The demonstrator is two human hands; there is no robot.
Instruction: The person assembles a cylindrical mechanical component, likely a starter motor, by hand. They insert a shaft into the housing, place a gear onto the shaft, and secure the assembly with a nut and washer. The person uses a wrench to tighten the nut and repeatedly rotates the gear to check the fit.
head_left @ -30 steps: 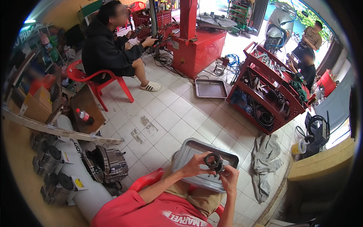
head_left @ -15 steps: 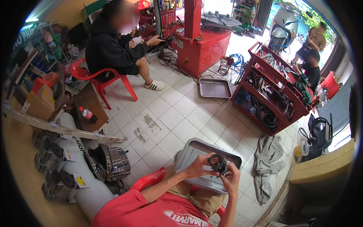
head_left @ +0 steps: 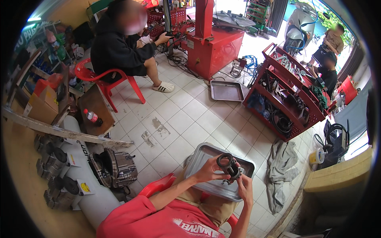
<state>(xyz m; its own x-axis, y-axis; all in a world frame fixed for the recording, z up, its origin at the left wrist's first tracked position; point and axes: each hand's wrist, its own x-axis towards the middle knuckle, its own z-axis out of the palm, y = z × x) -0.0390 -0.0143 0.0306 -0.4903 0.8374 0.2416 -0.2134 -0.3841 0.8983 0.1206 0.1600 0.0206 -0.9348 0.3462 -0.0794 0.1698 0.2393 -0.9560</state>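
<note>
A dark metal part [head_left: 229,165] with a round ring at one end and a narrower body is held up over a grey metal tray [head_left: 194,158] in front of me. My left hand [head_left: 209,171] grips it from the left, fingers closed at the ring and body. My right hand [head_left: 245,185] pinches the lower right end of the same part. Small pieces show below that end, too small to name. The tray rests by my knees.
A red tool cart [head_left: 285,99] stands at the right front, with a grey cloth [head_left: 279,170] on the floor nearby. A second tray [head_left: 227,91] lies farther off. At left are a plaid backpack [head_left: 119,168] and a person on a red chair [head_left: 107,79].
The metal part has tilted, so its ring now faces up more and its body shows. My right hand has shifted slightly down and right along it.
</note>
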